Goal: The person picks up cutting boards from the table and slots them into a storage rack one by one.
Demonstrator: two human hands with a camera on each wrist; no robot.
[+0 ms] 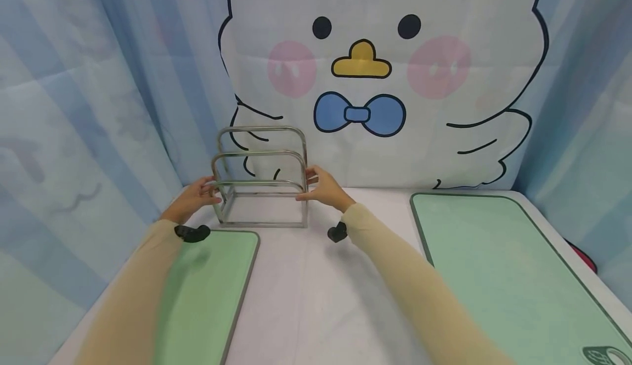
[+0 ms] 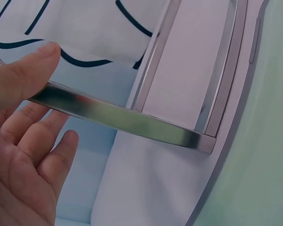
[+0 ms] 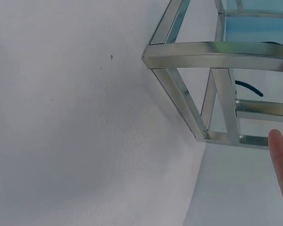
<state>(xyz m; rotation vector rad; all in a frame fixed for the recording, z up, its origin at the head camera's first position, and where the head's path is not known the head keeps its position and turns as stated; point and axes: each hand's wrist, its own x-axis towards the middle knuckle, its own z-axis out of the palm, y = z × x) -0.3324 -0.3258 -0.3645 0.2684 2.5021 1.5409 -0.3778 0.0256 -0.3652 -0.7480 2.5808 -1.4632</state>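
A silver metal rack (image 1: 263,224) with several upright hoops stands at the back left of the white table. In the head view, my left hand (image 1: 196,196) holds its left side. The left wrist view shows the thumb of my left hand (image 2: 26,127) on one face of a flat metal bar (image 2: 132,123) and the fingers behind it. My right hand (image 1: 324,189) grips the rack's right side, its thumb across the front upright. Only a fingertip (image 3: 279,146) appears in the right wrist view, beside the rack's bars (image 3: 217,55); the rest is out of frame.
A green board (image 1: 212,293) with a grey edge lies below the left forearm. On the right lies another green board (image 1: 494,255). Curtains (image 1: 74,107) surround the table (image 1: 306,299), and a cartoon-printed cloth (image 1: 365,162) hangs behind it.
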